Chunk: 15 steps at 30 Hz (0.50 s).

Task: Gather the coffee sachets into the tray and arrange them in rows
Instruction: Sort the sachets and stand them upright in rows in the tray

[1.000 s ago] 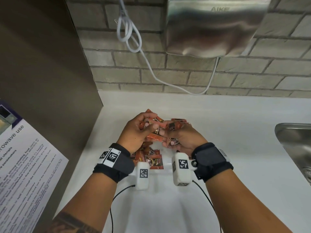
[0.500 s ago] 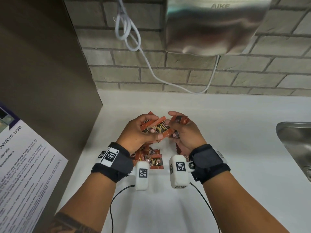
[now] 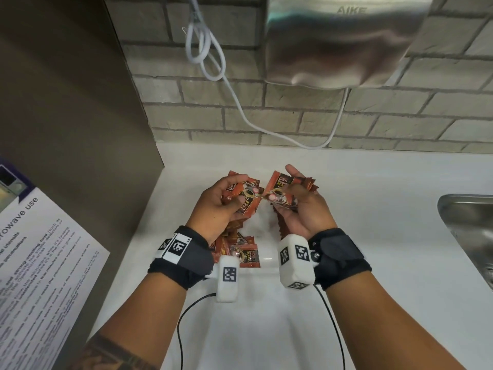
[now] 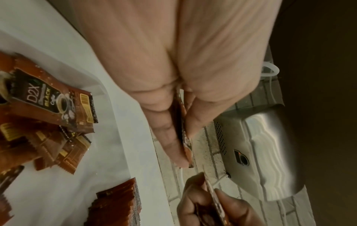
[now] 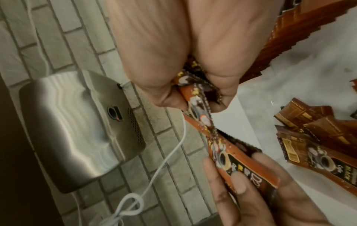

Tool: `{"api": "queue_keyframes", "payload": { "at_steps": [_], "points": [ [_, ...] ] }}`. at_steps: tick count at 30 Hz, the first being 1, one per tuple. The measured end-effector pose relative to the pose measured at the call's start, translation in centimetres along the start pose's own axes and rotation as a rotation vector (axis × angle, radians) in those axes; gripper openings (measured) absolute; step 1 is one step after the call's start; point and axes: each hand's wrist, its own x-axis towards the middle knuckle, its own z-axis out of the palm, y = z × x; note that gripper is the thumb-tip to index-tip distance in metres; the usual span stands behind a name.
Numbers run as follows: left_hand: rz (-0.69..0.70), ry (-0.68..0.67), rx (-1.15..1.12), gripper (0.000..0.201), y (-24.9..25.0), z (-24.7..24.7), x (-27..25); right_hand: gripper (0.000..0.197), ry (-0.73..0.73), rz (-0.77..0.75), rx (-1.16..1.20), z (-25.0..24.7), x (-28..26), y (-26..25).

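Note:
My left hand (image 3: 237,202) grips a few orange-brown coffee sachets (image 3: 244,194) between thumb and fingers. My right hand (image 3: 290,188) holds another small bunch of sachets (image 3: 280,189), and the two bunches nearly touch at one corner. Both hands hover above the white tray (image 4: 123,130). In the tray, loose sachets (image 4: 58,107) lie jumbled at the left, under my left wrist (image 3: 241,253). A tight row of sachets (image 4: 117,203) stands on edge below my right hand. The right wrist view shows the sachets pinched in my right hand (image 5: 197,97).
A steel hand dryer (image 3: 341,41) hangs on the brick wall, with a looped white cable (image 3: 213,62) trailing down. A steel sink (image 3: 469,222) is at the right. A brown panel (image 3: 66,102) and a printed notice (image 3: 34,263) close off the left.
The hands have drawn apart. The bunch of sachets they held together is now split, one part in each hand, and both hands turned palms more upward.

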Motion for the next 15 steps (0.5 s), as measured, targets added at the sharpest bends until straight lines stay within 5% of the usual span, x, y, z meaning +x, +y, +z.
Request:
{"api": "queue_keyframes", "payload": {
  "at_steps": [10, 15],
  "points": [
    [0.04, -0.014, -0.01, 0.043, 0.32, -0.22, -0.31, 0.037, -0.075, 0.015, -0.22, -0.32, -0.29, -0.56],
    [0.005, -0.096, 0.057, 0.043, 0.49, -0.4, -0.36, 0.042, -0.238, 0.029, -0.605, 0.27, -0.13, -0.97]
  ]
}}
